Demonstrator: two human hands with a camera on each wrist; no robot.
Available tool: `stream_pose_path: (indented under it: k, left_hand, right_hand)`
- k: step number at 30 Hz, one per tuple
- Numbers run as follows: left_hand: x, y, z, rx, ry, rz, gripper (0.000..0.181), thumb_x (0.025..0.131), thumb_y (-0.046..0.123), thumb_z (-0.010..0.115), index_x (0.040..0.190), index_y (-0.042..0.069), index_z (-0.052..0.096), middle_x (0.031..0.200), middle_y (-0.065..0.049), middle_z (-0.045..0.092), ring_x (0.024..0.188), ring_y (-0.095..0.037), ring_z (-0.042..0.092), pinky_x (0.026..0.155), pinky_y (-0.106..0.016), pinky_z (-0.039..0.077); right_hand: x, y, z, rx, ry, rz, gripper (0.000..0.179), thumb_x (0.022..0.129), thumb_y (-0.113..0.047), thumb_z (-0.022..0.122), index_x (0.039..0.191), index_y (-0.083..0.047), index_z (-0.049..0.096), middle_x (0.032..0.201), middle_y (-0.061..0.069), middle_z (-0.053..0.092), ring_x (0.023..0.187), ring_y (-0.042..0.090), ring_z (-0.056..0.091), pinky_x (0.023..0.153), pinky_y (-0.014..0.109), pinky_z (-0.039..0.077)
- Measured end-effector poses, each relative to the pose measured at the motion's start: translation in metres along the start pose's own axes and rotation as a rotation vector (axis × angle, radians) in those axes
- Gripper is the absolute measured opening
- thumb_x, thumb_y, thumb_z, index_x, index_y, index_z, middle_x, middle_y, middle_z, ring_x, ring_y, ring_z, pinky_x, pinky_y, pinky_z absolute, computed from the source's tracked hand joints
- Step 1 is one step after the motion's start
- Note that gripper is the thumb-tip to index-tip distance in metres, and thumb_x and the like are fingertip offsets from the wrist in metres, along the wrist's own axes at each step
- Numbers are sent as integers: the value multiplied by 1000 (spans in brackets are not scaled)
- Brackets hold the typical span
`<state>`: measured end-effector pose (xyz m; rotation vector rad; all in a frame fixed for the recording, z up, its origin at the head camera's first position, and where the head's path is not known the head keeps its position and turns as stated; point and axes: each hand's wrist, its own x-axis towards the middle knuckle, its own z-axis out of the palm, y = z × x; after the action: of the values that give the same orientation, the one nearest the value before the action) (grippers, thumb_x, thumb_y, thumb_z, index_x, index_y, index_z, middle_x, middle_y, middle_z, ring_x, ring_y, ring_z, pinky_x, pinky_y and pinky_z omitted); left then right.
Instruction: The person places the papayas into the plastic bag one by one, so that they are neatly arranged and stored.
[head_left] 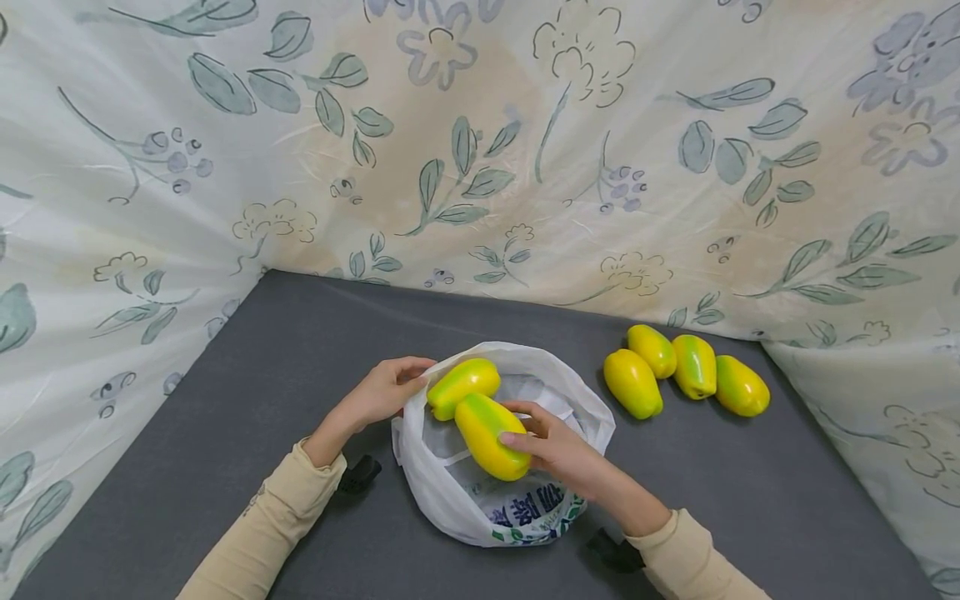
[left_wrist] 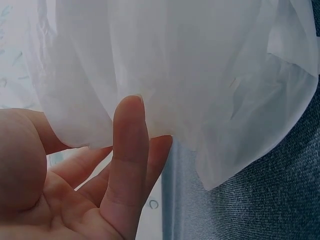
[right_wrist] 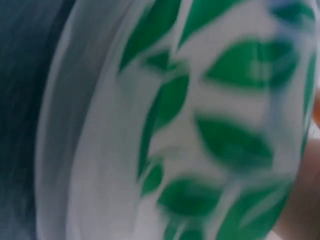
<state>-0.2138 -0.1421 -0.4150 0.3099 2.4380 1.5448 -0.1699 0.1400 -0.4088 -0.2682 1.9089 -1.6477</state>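
Well, fruit (head_left: 483,432) in right fingers (head_left: 527,407)

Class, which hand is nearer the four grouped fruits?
Right: the right hand is over the bag, left of those fruits; the left hand farther left, at the rim.

leaf-printed cloth (head_left: 300,167) hangs around a dark grey surface (head_left: 322,325).

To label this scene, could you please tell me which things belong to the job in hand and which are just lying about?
In the job:
white bag, held by the left grip
yellow-green fruit in the right grip
second fruit within the bag's opening

Lying about:
four similar fruits outside the bag, possibly relevant
floral sheet behind
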Motion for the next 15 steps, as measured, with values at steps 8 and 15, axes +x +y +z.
stream_pose_path:
  k: [8, 15]
  left_hand:
    - [0, 0, 0, 16, 10, -5, 37, 100, 11, 52, 136, 5, 51, 122, -17, 57, 82, -21, 59, 59, -32, 51]
    - [0, 0, -1, 19, 9, -10, 37, 99, 11, 52, 136, 6, 52, 122, -16, 57, 81, -21, 59, 59, -34, 51]
  right_hand:
    - [6, -1, 20, -20, 19, 7, 61, 91, -31, 66, 141, -10, 38, 133, 18, 43, 103, 26, 53, 89, 38, 46]
    - [12, 1, 29, 19, -14, -1, 60, 92, -30, 66, 140, -8, 36, 132, 18, 43, 103, 26, 54, 89, 39, 46]
